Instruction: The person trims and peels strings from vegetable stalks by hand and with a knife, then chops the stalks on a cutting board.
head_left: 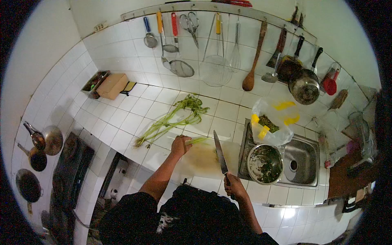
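My left hand (181,145) is closed around a few thin green celery stalks (198,140), whose ends stick out to the right over the cutting board (196,161). In my right hand (235,186) is a large kitchen knife (220,153), gripped by its dark handle, the blade pointing up and away from me above the board's right side. Small green bits lie on the board close to the blade. Behind my left hand, a bunch of leafy celery (169,120) rests on the white tiles, roots toward the left.
Right of the knife, a metal bowl (265,164) of chopped greens stands beside the sink (303,161). Behind it sits a plastic bag (272,122) holding greens. A cardboard box (112,86) is at the back left. Utensils and pans hang along the wall, including a wooden spoon (253,65).
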`<state>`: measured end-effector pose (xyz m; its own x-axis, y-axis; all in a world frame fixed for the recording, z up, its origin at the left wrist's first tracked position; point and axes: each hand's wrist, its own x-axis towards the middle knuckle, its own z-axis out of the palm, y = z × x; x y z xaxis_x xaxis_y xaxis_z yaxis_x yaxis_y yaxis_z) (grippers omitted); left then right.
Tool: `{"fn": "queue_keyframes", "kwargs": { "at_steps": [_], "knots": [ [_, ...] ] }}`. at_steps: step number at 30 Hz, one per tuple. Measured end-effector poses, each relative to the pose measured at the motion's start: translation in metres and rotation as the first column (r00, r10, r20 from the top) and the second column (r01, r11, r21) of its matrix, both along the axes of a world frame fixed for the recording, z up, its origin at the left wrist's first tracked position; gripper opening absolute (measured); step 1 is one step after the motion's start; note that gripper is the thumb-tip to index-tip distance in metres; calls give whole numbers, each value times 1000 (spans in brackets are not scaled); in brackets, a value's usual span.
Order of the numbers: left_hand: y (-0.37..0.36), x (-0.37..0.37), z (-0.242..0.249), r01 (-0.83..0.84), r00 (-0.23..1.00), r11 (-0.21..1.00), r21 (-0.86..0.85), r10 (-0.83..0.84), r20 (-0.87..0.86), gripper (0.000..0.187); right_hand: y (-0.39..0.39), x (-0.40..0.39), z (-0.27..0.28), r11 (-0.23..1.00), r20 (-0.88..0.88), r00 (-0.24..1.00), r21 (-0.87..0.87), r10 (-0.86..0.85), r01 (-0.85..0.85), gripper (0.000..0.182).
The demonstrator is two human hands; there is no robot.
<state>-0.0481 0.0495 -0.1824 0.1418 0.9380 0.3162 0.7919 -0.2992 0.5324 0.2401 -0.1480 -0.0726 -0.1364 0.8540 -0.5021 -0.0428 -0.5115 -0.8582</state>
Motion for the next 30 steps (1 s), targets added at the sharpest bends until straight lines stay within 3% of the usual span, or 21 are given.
{"fn": "queue_keyframes", "kwargs": {
  "at_steps": [5, 8, 11, 12, 13, 15, 16, 18, 22, 25, 28, 30],
  "knots": [
    [-17, -39, 14, -202, 976, 979, -1, 202, -77, 33, 7, -11, 2, 996, -43, 999, -88, 20, -24, 47],
    [-14, -82, -13, -373, 921, 926, 60, 377, -95, 33, 15, -16, -8, 996, -11, 997, -56, 71, -71, 46],
    [-16, -106, -8, -520, 839, 849, 90, 528, -132, 31, 18, -22, 1, 972, 122, 973, 107, 195, -208, 45],
    [-17, -111, -6, -587, 795, 807, 71, 591, -138, 30, 19, -26, 7, 984, 81, 981, -18, 176, -175, 46],
    [-12, -115, -8, -584, 797, 808, 71, 588, -134, 30, 23, -29, 10, 980, 47, 988, -140, 150, -142, 46],
    [-1, -127, -12, -597, 765, 802, -19, 563, -314, 21, 26, -34, -1, 987, 35, 991, -103, 131, -126, 46],
    [5, -135, -19, -595, 767, 804, -15, 561, -311, 21, 29, -39, 1, 991, 21, 993, -71, 114, -112, 46],
    [11, -144, -24, -465, 882, 854, -234, 424, -206, 15, 31, -52, 20, 991, 55, 994, -97, 100, -94, 46],
    [-9, -133, -14, -333, 942, 896, -294, 308, -129, 12, 33, -67, 17, 978, 45, 994, -186, 100, -90, 44],
    [-27, -123, -9, -347, 938, 918, -195, 336, -87, 13, 38, -72, 10, 978, 46, 993, -182, 112, -102, 43],
    [-47, -116, 2, -272, 955, 962, -36, 274, 116, 12, 42, -76, 6, 979, 29, 992, -172, 119, -113, 42],
    [-49, -112, 8, -246, 945, 966, -83, 258, 200, 11, 45, -77, 2, 977, 19, 992, -176, 127, -122, 42]
  ]
}}
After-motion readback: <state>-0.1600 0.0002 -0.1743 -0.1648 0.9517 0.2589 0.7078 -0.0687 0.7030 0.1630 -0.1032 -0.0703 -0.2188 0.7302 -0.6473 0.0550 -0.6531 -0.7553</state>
